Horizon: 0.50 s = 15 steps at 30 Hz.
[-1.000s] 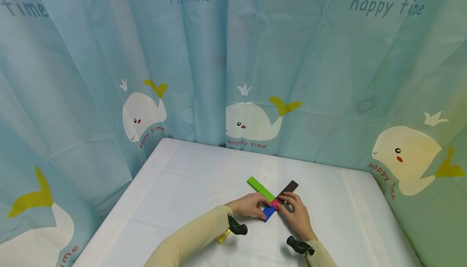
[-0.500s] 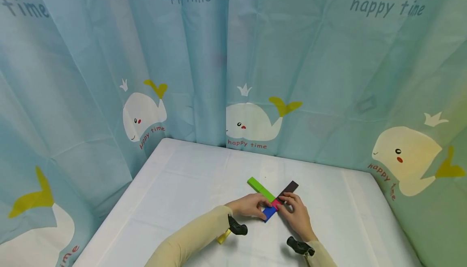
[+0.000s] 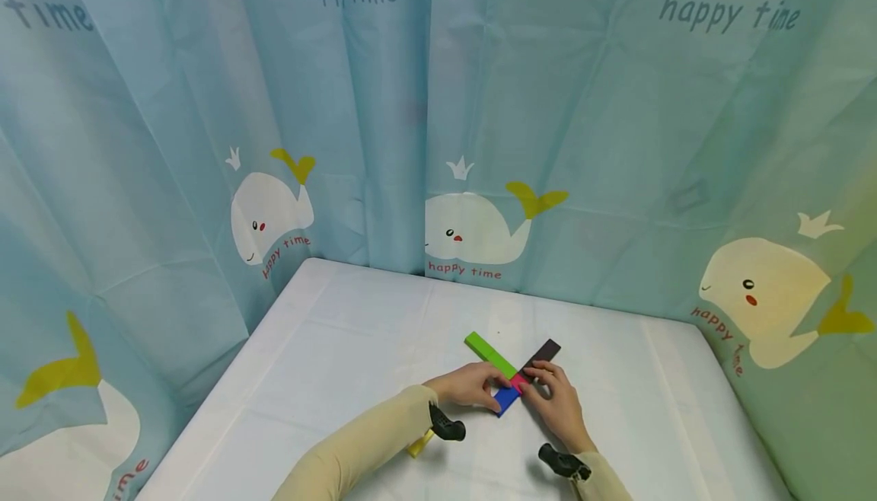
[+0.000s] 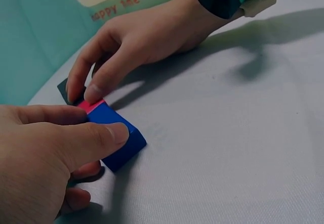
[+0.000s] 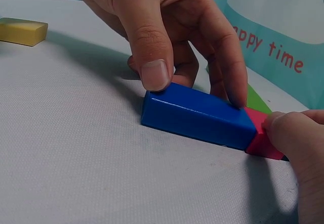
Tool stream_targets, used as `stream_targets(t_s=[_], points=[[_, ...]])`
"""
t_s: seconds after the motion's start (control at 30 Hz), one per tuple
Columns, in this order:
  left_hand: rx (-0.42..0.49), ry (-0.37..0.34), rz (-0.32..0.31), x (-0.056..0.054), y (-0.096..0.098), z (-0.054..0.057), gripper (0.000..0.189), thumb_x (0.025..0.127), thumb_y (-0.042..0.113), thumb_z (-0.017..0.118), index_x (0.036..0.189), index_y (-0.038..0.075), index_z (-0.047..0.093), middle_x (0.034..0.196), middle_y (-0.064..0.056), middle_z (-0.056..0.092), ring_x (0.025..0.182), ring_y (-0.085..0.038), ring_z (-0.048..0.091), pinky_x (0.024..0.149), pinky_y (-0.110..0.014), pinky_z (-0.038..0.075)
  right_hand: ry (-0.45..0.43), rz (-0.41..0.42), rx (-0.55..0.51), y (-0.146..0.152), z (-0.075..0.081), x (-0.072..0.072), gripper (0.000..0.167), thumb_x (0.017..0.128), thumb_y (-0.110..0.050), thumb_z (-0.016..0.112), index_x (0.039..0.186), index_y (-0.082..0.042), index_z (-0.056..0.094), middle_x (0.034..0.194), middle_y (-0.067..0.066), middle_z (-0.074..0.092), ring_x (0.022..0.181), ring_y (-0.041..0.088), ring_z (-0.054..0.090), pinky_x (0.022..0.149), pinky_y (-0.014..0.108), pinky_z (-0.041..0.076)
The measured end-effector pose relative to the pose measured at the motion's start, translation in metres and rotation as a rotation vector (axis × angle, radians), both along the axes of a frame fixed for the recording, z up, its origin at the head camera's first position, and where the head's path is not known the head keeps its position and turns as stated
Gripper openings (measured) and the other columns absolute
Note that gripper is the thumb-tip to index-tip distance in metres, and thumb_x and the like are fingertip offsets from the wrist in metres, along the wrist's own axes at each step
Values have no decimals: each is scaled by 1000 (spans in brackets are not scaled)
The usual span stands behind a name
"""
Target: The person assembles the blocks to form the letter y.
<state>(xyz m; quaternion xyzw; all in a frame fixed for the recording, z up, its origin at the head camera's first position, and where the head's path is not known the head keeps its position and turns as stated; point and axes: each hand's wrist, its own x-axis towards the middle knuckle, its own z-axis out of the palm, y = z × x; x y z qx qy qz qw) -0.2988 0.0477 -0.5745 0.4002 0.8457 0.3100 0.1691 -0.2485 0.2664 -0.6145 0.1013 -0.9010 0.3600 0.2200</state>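
Note:
My left hand (image 3: 473,384) holds a blue block (image 5: 197,115) lying on the white table. Its thumb lies on the block's near end and its index fingertip near the other end, as the right wrist view shows. A small pink-red block (image 4: 91,105) touches the blue one end to end. My right hand (image 3: 560,400) pinches that pink-red block, its thumb on top and the index fingertip by the black block (image 3: 544,353). A green bar (image 3: 488,352) slants off to the far left from the pink-red block. Fingers partly hide the joins.
A yellow block (image 3: 419,444) lies apart, partly under the left sleeve in the head view. The white table (image 3: 356,333) reaches back to a pale blue curtain (image 3: 384,105) printed with whales. Black wrist devices sit on both wrists.

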Motion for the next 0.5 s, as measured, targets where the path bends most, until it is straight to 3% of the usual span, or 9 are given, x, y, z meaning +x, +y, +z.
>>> stream_targets(t_s=[0.13, 0.3, 0.37, 0.5], points=[[7, -8, -1, -1, 1, 0, 45, 83, 18, 79, 126, 10, 65, 111, 7, 66, 68, 3, 50, 65, -13, 42, -1, -3, 1, 1, 1, 0, 28, 82, -13, 79, 108, -8, 72, 124, 12, 60, 113, 30, 58, 86, 39, 46], [27, -62, 22, -2, 1, -3, 44, 85, 18, 78, 126, 10, 63, 113, 6, 65, 69, 2, 51, 64, -15, 43, -7, -4, -11, 1, 1, 0, 28, 83, -13, 79, 109, -7, 72, 124, 12, 60, 114, 31, 57, 89, 27, 42], [27, -94, 35, -2, -3, -2, 43, 87, 19, 76, 127, 11, 62, 115, 5, 64, 71, 1, 53, 65, -16, 45, -22, -7, -13, 1, 1, 0, 27, 83, -14, 79, 109, -8, 72, 124, 11, 59, 115, 31, 57, 91, 29, 42], [-1, -93, 19, 1, -22, 3, 42, 90, 22, 72, 129, 12, 61, 116, 6, 64, 83, 1, 55, 74, -17, 46, -44, -13, -3, 0, 2, 1, 27, 84, -16, 78, 109, -9, 72, 124, 9, 59, 116, 31, 56, 90, 48, 44]])
